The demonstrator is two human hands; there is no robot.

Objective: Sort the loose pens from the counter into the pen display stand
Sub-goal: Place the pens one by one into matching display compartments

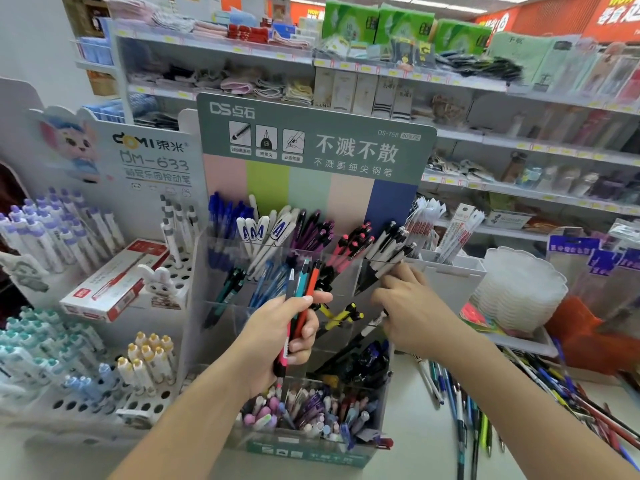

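Note:
The clear tiered pen display stand (pixel 221 258) with a green header card stands in front of me, its compartments holding blue, white, purple, pink and black pens. My left hand (pixel 280 337) grips a bundle of pens (pixel 301 292) in grey, teal, orange and pink, held upright before the stand's middle tier. My right hand (pixel 408 313) pinches a white-and-black pen (pixel 389 268) at the stand's upper right compartment. Another black-and-white pen (pixel 372 325) shows just below that hand. Loose pens (pixel 485 407) lie scattered on the counter at the right.
A white holed stand (pixel 114 403) with purple, teal and yellow pens sits at the left, with a red-and-white box (pixel 114 282) on it. A stack of clear plastic trays (pixel 519 289) and hanging packets stand right of the display. Shop shelves (pixel 450 84) fill the background.

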